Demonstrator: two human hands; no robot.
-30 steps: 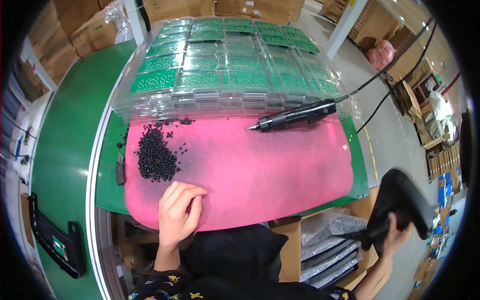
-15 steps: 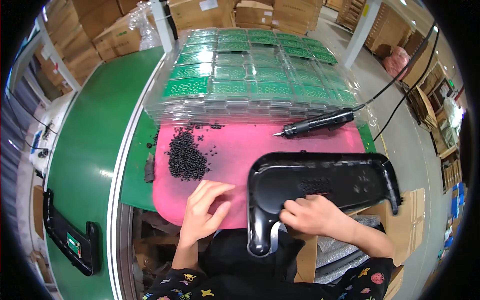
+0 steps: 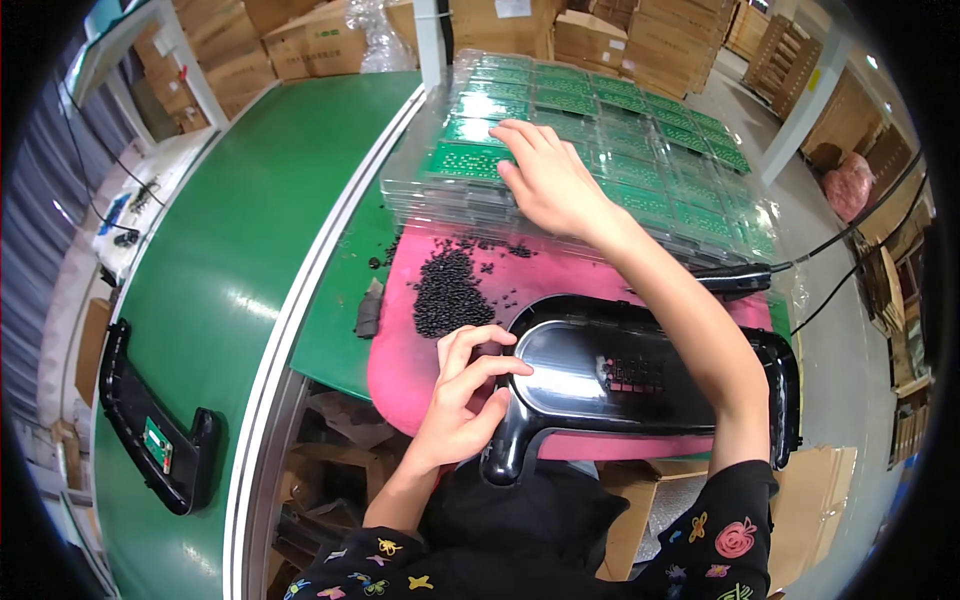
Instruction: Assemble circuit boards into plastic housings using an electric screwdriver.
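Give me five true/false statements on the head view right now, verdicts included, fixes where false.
1. The right hand is over the green circuit boards in clear trays. True.
2. The left hand is over the pile of small black pieces. False: the left hand is at the left end of the black housing on the pink mat.
3. The pile of small black pieces is on the pink mat. True.
4. The right hand holds the electric screwdriver. False: the electric screwdriver is in neither hand.
5. The second housing, on the green surface at left, has nothing in it. False: a small green board sits in the second housing.
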